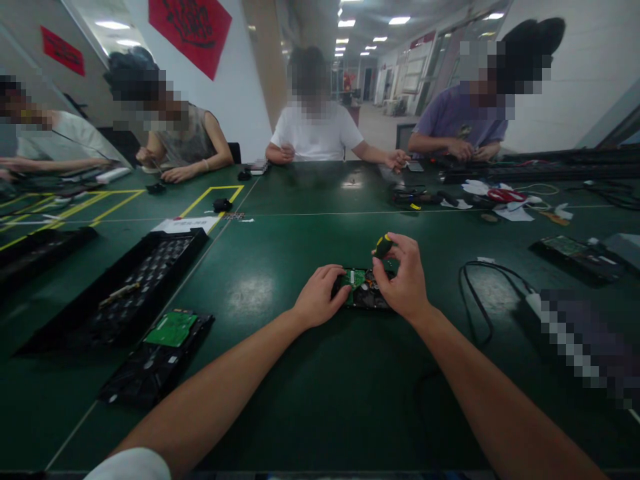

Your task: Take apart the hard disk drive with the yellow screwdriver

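A black open-faced device with a green circuit board (356, 278) lies on the green table in front of me. My left hand (323, 293) grips its left end, thumb at the near side and fingers over the far side. Between the thumb and fingers of my right hand (404, 277) is a screwdriver (383, 246) with a black and yellow handle. It stands tilted over the device's right part. The screwdriver's tip and the right end of the device are hidden behind my right hand.
To the left lie a similar black device with a green board (173, 328) and a long black tray (145, 283). On the right are a black cable (465, 293), another device (575, 257) and a blurred-out item (590, 340). Several people sit across the table.
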A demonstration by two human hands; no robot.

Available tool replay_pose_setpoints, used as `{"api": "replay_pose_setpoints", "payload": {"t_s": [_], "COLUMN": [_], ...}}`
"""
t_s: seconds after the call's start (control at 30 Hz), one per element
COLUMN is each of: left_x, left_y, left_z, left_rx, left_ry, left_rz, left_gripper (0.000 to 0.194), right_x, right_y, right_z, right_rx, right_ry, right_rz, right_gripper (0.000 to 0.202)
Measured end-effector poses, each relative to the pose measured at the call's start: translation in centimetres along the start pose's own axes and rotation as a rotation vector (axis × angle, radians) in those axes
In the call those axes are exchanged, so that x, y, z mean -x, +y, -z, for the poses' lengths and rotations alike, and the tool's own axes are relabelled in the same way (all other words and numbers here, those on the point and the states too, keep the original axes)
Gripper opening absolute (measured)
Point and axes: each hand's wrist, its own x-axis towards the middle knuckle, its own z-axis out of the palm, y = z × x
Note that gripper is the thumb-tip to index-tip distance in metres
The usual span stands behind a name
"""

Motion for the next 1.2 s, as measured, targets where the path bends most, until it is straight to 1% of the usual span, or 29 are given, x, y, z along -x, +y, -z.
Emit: {"api": "replay_pose_setpoints", "payload": {"t_s": [0.13,0.3,0.43,0.57,0.7,0.9,1.07,1.2], "left_x": [0.03,0.04,-0.01,-0.04,-0.04,-0.06,-0.03,0.02], "left_y": [-0.11,-0.08,0.03,0.10,0.12,0.09,0.01,0.00], "left_z": [-0.13,-0.14,0.02,0.11,0.08,0.02,0.04,0.03], "left_rx": [0.002,-0.003,0.002,0.001,0.004,0.003,0.006,0.004], "left_ry": [0.006,0.006,0.001,0.002,-0.003,0.002,0.000,0.005], "left_rz": [-0.004,-0.007,-0.005,-0.005,-0.012,-0.012,-0.011,-0.013], "left_gripper": [0.035,0.035,0.034,0.034,0.034,0.034,0.035,0.035], "right_x": [0.02,-0.09,-0.12,-0.20,-0.27,-0.31,-0.39,-0.36], "right_y": [-0.07,-0.14,-0.09,-0.02,-0.01,-0.15,0.01,0.10], "right_z": [0.12,0.30,0.30,0.25,0.21,0.26,0.25,0.19], "right_rx": [0.031,0.017,0.026,0.017,0.030,0.021,0.034,0.014], "right_ry": [0.022,-0.024,0.007,-0.005,0.015,-0.027,-0.004,-0.014], "right_rz": [0.002,-0.018,-0.024,-0.002,-0.008,-0.015,-0.022,-0.017], "right_gripper": [0.064,0.062,0.061,0.062,0.061,0.060,0.062,0.062]}}
